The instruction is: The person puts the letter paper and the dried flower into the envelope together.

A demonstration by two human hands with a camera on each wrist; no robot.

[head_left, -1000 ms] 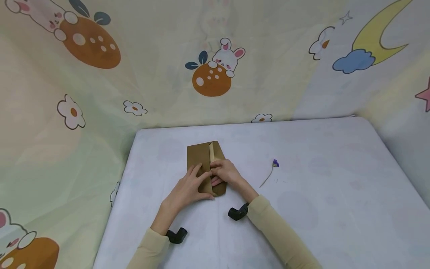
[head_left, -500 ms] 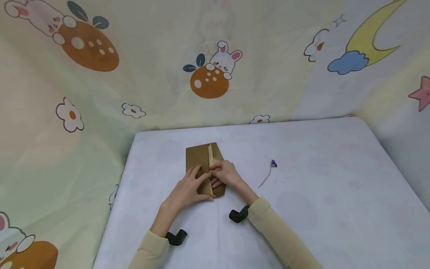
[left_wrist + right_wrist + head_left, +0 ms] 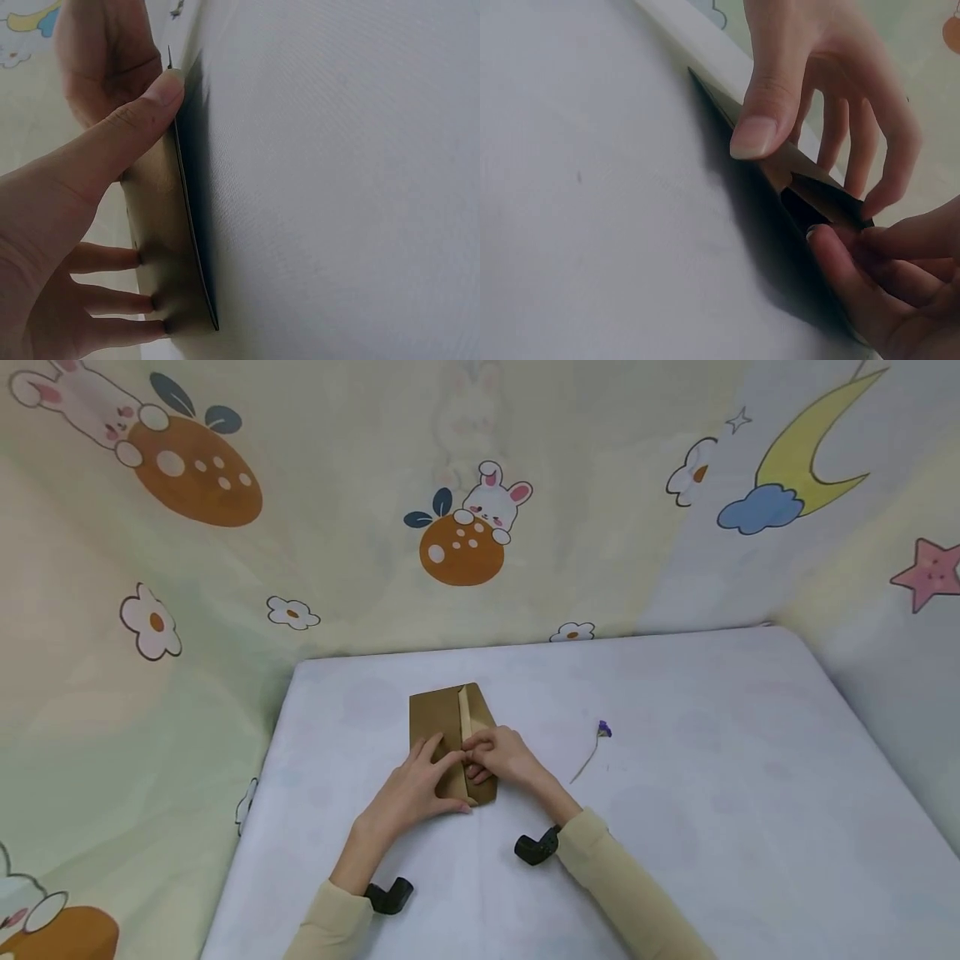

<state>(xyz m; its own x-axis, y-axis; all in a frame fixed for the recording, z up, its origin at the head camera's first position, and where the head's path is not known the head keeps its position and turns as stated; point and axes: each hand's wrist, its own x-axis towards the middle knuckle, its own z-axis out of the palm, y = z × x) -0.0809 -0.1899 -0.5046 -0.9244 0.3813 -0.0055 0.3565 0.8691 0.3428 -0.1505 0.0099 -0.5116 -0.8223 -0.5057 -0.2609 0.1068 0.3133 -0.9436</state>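
Note:
A brown paper envelope [image 3: 431, 714] lies on the table, its flap [image 3: 480, 706] unfolded to the right. A pale strip shows along its mouth. Over the body of the envelope my left hand [image 3: 408, 793] is spread, fingertips resting on the paper and thumb [image 3: 154, 97] at the near edge. My right hand [image 3: 506, 756] is at the mouth, where its thumb and fingers [image 3: 907, 281] pinch the edge. In the right wrist view the mouth gapes darkly beside these fingertips; what is inside cannot be seen.
A small purple flower [image 3: 603, 729] on a thin stem lies on the white-covered table [image 3: 712, 827], right of the envelope. Black wrist devices [image 3: 536, 847] sit at both cuffs. A printed cloth [image 3: 337, 527] hangs behind and along the sides.
The head view has tilted slightly, so the whole scene sits a little lower. Both hands stay at the envelope, with the right fingers shifting only slightly at its mouth.

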